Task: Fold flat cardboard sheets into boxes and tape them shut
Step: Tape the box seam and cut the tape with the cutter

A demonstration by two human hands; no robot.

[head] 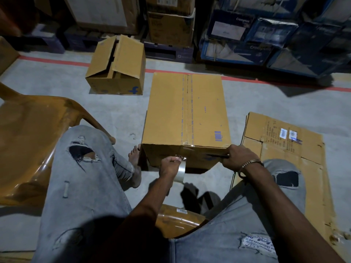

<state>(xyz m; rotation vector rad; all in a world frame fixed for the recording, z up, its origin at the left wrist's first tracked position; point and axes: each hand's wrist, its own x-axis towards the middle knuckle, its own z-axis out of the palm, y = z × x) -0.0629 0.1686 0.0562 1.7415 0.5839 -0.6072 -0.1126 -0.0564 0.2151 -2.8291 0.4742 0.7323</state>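
Note:
A closed brown cardboard box (187, 111) stands on the floor in front of me, with clear tape along its top seam running down over the near edge. My left hand (169, 166) grips a roll of clear tape (181, 172) just below that edge, a stretch of tape leading up to the box. My right hand (238, 158) is curled around a dark thin tool (218, 155), held against the box's near face at its right corner.
Flat cardboard sheets (284, 149) lie on the floor to the right. An open box (116, 67) sits behind to the left. A brown plastic chair (28, 141) stands at left; I sit on another. Stacked cartons (266, 35) line the back.

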